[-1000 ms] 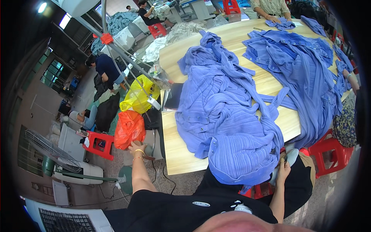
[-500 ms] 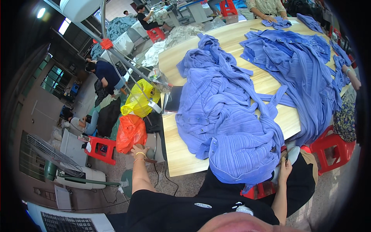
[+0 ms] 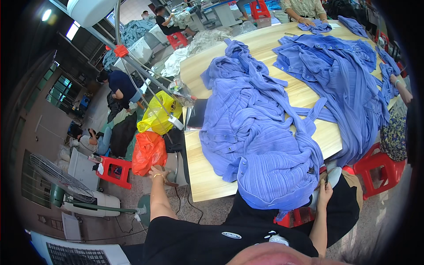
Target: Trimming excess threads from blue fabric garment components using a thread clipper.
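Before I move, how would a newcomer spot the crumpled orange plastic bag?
Find the pale wood-grain table. Off its left edge, just beyond the person's left hand, sits the crumpled orange plastic bag. Its orange colour and place nearer the person distinguish it from the bright yellow plastic bag behind it.

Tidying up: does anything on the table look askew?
Yes: the left blue-purple garment heap sags past the near edge of the table, and the right heap also hangs over, so neither lies fully on top.
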Demonstrator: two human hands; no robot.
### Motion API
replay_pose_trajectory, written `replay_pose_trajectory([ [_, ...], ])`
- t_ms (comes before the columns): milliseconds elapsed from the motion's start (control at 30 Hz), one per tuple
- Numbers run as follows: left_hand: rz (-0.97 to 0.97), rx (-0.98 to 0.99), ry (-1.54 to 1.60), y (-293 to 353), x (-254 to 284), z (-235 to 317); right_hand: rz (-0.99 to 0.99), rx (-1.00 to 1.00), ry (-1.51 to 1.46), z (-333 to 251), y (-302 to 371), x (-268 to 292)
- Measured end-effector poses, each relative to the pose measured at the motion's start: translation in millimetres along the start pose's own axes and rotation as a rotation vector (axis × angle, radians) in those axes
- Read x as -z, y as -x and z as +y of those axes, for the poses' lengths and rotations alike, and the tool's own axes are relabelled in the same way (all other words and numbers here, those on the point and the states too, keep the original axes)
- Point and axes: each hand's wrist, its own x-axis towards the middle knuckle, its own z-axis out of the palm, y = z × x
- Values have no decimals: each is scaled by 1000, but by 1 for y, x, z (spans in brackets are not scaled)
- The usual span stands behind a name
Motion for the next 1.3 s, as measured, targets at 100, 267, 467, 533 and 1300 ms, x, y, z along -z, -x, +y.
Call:
replay_pose_trajectory([
  [100, 7, -4, 7, 3, -1, 1, -1, 0, 7, -4, 1, 0],
  [267, 50, 11, 52, 2, -6, -3, -14, 12, 14, 5, -2, 3],
  [467, 122, -71, 112, 20, -8, -3, -11, -5, -39, 4, 0, 6],
  [533, 143, -118, 124, 29, -6, -4, -12, -17, -58, -3, 2, 2],
  [1300, 224, -1104, 193, 191, 264, 87, 19, 7, -92, -13, 3, -4],
])
